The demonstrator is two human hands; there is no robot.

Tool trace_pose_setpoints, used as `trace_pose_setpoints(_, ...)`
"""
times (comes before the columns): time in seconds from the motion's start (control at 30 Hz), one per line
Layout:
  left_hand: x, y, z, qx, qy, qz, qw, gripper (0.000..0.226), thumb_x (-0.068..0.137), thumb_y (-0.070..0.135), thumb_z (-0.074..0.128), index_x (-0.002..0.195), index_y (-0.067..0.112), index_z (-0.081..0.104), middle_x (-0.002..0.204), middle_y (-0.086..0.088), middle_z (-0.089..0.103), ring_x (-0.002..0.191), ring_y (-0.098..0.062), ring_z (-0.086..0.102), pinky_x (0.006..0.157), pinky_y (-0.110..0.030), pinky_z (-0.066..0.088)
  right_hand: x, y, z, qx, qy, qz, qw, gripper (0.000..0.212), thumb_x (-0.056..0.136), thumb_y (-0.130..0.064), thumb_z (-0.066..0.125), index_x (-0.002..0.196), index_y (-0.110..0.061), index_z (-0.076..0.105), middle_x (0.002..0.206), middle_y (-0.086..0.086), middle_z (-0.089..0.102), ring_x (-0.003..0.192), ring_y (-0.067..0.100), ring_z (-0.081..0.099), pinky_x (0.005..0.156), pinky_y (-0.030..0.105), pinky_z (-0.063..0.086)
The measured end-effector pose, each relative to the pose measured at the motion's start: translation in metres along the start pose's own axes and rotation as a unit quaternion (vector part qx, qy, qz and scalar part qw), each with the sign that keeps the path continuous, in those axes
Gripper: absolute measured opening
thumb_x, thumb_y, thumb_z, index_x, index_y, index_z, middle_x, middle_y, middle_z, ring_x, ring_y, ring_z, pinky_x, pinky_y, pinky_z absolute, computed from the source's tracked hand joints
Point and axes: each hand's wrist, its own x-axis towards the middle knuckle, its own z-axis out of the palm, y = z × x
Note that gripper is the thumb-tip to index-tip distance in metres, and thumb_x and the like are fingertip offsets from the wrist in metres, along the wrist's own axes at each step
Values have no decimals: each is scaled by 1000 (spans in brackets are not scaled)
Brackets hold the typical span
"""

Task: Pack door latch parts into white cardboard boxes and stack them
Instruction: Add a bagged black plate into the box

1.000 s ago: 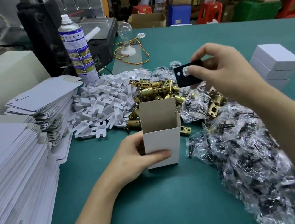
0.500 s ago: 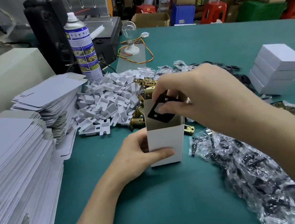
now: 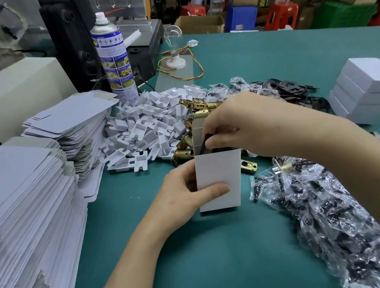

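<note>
Green table (image 3: 203,255), left hand (image 3: 183,200) gripping box (image 3: 221,171), right hand (image 3: 239,125) pinching plate (image 3: 219,149)

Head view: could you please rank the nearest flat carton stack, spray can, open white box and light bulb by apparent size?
1. Nearest flat carton stack, largest.
2. Spray can and open white box: about alike, so unranked; the box is nearer and partly hidden.
3. Light bulb, smallest.

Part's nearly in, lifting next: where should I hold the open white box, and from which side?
Probably the lower half of the open box, pinched front to back from its left, where the left hand holds it. It stands upright, top open, so the rim may flex; the right hand, holding the black part, and bagged parts crowd the right.
</note>
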Motion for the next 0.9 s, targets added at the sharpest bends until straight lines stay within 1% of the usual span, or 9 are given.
trace_pose_setpoints(0.1, 0, 0, -1, 4, 3, 1, 1000, 43, 74, 39, 89, 114, 46, 73, 112, 12, 79, 105, -8, 75, 86, -18, 56, 2, -5, 0, -14, -13, -12, 1000, 15, 102, -26, 61, 106, -32, 75, 95, -9, 73, 88, 15, 64, 80, 37, 54)
trace_pose_setpoints(0.2, 0, 0, -1, 5, 2, 4, 1000, 44, 74, 37, 89, 113, 48, 72, 112, 12, 79, 105, -7, 75, 85, -17, 56, 5, -9, -1, -34, -39, -22, 998, 22, 101, -21, 63, 114, -34, 74, 104, -12, 74, 96, 16, 66, 87, 40, 55)
trace_pose_setpoints(0.43, 0, 0, -1, 3, -3, 11, 1000, 42, 73, 39, 89, 108, 53, 73, 110, 12, 80, 104, -7, 75, 83, -16, 56, 6, -15, 6, -51, 12, -19, 998, 21, 97, -23, 67, 112, -35, 74, 86, -15, 63, 84, 15, 61, 77, 33, 55)
trace_pose_setpoints(0.53, 0, -1, -2, 7, -4, 14, 1000, 41, 74, 39, 89, 109, 53, 73, 110, 12, 79, 104, -7, 75, 83, -15, 56, 2, -13, 10, -32, 37, -16, 999, 17, 96, -24, 68, 109, -33, 74, 91, -15, 70, 88, 13, 66, 78, 32, 54)
trace_pose_setpoints(0.63, 0, -2, -3, 17, -8, 14, 1000, 43, 73, 41, 89, 110, 52, 72, 111, 13, 79, 105, -7, 75, 85, -16, 56, -8, -6, 9, 32, 102, -20, 994, 14, 95, -26, 72, 108, -30, 75, 94, -14, 75, 87, 9, 68, 84, 36, 56)
trace_pose_setpoints(0.73, 0, -3, -3, 25, -10, 15, 1000, 43, 70, 44, 89, 109, 53, 72, 112, 14, 79, 106, -6, 75, 87, -17, 56, -27, 10, 4, 90, 247, -1, 965, 9, 92, -29, 76, 101, -27, 74, 85, -14, 73, 80, 8, 69, 80, 40, 56)
trace_pose_setpoints(0.8, 0, -3, -3, 28, -10, 17, 999, 44, 69, 45, 89, 108, 54, 72, 112, 15, 79, 106, -5, 74, 87, -16, 56, -38, 23, 2, 94, 308, 36, 946, 8, 91, -31, 77, 94, -25, 74, 80, -15, 70, 76, 7, 67, 76, 40, 57)
trace_pose_setpoints(0.87, 0, -3, -3, 29, -10, 17, 999, 44, 68, 44, 89, 108, 52, 72, 112, 14, 79, 106, -6, 75, 87, -16, 56, -47, 39, 5, 83, 311, 102, 941, 10, 91, -35, 75, 90, -25, 73, 79, -15, 68, 75, 8, 65, 75, 41, 58)
trace_pose_setpoints(0.9, 1, -3, -3, 27, -10, 18, 999, 44, 68, 43, 89, 109, 50, 73, 112, 14, 79, 106, -6, 75, 87, -17, 56, -50, 45, 8, 71, 280, 140, 947, 11, 92, -37, 73, 89, -26, 72, 80, -14, 68, 75, 8, 65, 76, 42, 59)
